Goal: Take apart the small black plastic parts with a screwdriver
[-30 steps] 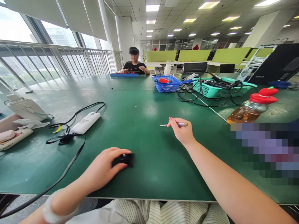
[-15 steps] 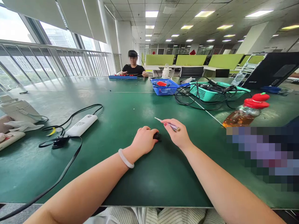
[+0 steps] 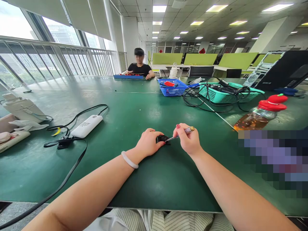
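Black part (image 3: 162, 138): 1, pinched by left hand (image 3: 148, 142) | screwdriver (image 3: 189, 129): 1, pinched by right hand (image 3: 189, 140) | baskets (image 3: 171, 92): 2

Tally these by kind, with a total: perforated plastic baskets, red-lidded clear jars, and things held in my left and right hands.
Perforated plastic baskets: 2 (blue basket, teal basket)
Red-lidded clear jar: 1
In your left hand: 1 (small black object)
In your right hand: 1 (slim metal-shafted tool)
Total: 5
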Motion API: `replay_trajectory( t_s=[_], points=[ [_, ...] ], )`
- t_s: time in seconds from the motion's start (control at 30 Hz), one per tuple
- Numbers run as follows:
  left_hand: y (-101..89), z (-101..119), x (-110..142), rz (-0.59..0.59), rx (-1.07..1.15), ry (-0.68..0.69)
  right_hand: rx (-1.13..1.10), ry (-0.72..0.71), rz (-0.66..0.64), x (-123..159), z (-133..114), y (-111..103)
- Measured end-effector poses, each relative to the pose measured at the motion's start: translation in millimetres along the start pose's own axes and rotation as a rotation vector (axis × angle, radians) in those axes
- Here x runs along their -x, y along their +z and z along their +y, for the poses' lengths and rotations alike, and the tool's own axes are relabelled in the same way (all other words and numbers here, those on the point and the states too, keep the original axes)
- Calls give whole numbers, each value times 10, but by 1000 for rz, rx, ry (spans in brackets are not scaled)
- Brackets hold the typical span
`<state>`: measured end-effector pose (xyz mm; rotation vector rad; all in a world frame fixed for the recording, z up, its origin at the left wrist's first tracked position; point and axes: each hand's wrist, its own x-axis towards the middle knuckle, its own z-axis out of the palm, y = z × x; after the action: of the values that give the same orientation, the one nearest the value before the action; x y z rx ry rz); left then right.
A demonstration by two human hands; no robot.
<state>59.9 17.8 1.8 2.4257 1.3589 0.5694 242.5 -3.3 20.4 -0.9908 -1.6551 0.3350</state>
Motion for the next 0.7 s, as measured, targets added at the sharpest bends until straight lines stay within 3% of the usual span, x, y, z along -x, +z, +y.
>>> replay_trajectory(
  t_s=[0.43, 0.57, 0.7],
  points=[
    [37, -27, -11, -11, 35, -21, 195, -251, -97, -12, -9, 7],
    [37, -21, -9, -21, 34, -24, 216, -309, -79, -6, -35, 0],
    [41, -26, -10, -27, 27, -32, 161, -256, 4, -21, -38, -41]
  ],
)
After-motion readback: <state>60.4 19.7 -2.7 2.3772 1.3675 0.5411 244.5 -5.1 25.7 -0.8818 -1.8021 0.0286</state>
